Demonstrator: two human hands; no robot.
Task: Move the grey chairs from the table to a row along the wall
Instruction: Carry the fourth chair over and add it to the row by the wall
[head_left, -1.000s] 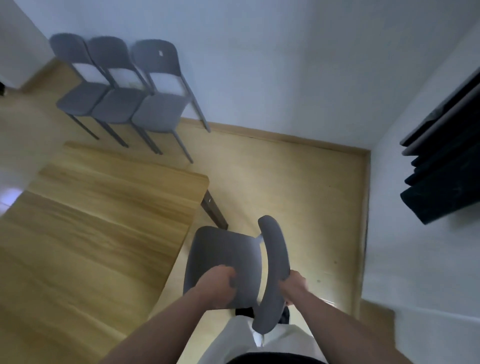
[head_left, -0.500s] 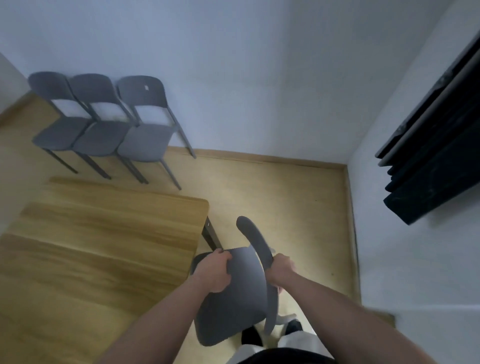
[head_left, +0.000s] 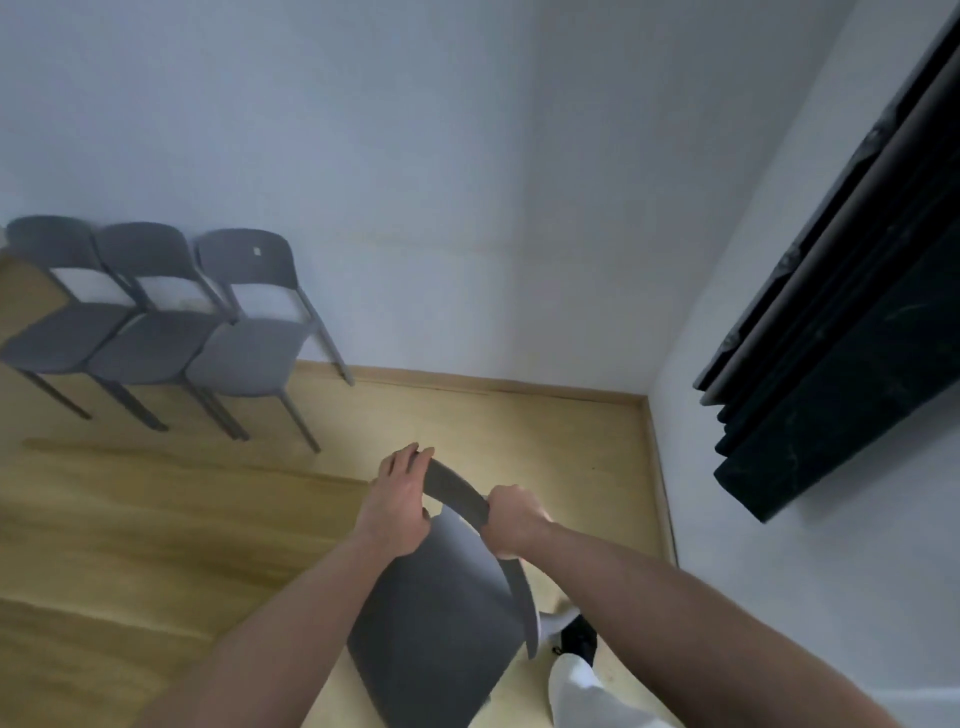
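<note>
Grey chair (head_left: 441, 613) low in the centre of the frame, both hands clamped on its curved backrest: left hand (head_left: 397, 501) at the top end, right hand (head_left: 514, 517) midway. Wooden counter (head_left: 156, 545) lower left; three grey chairs (head_left: 156, 332) line the wall (head_left: 467, 182) upper left.

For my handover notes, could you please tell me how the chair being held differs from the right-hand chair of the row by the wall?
The held chair is gripped by both hands, left hand and right hand, on its backrest; the rightmost row chair is untouched. The held chair sits near the person, apart from the wall; the row chair backs against the wall beside two others. Both look the same grey model.
</note>
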